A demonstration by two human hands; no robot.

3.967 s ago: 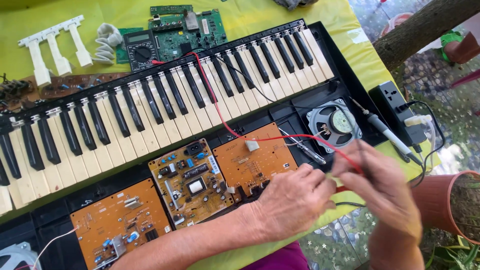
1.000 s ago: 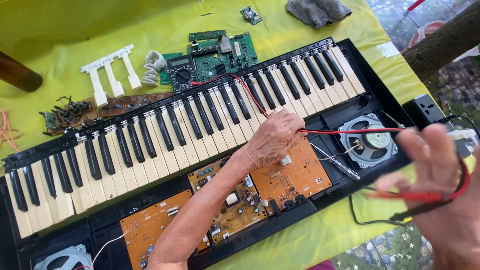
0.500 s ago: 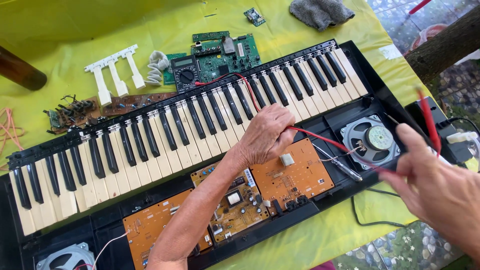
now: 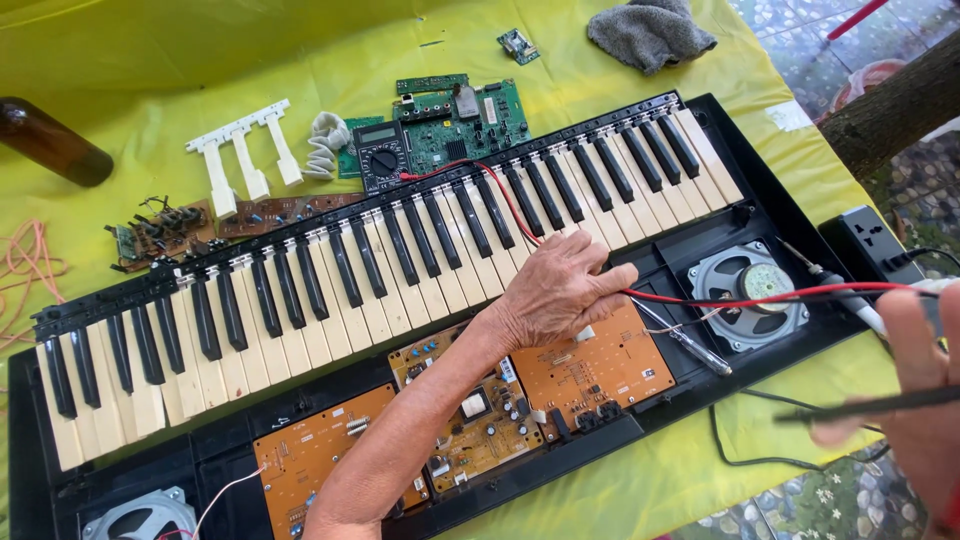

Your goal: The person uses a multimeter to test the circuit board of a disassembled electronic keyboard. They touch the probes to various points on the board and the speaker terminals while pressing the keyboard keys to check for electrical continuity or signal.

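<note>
An opened electronic keyboard (image 4: 300, 290) lies on a yellow-green cloth, its inner boards bare. My left hand (image 4: 560, 295) rests palm down on the front edge of the white keys, above an orange circuit board (image 4: 595, 370). Its fingers press on a red wire (image 4: 760, 298). That wire runs from a small black multimeter (image 4: 382, 160) across the keys, under the hand, and off to the right. My right hand (image 4: 925, 410) is at the right edge, pinching a thin black probe (image 4: 870, 403) held level; the red wire ends near it.
A round speaker (image 4: 748, 290) sits in the case right of my left hand, with a screwdriver (image 4: 690, 345) beside it. A black power strip (image 4: 865, 240) lies at the right. Green boards (image 4: 465, 115), loose white keys (image 4: 240, 150), a grey rag (image 4: 650, 30) and a brown bottle (image 4: 50, 145) lie behind.
My right hand has drifted right and down toward the frame edge, and the black probe now lies level. My left hand has stayed on the keys over the red wire.
</note>
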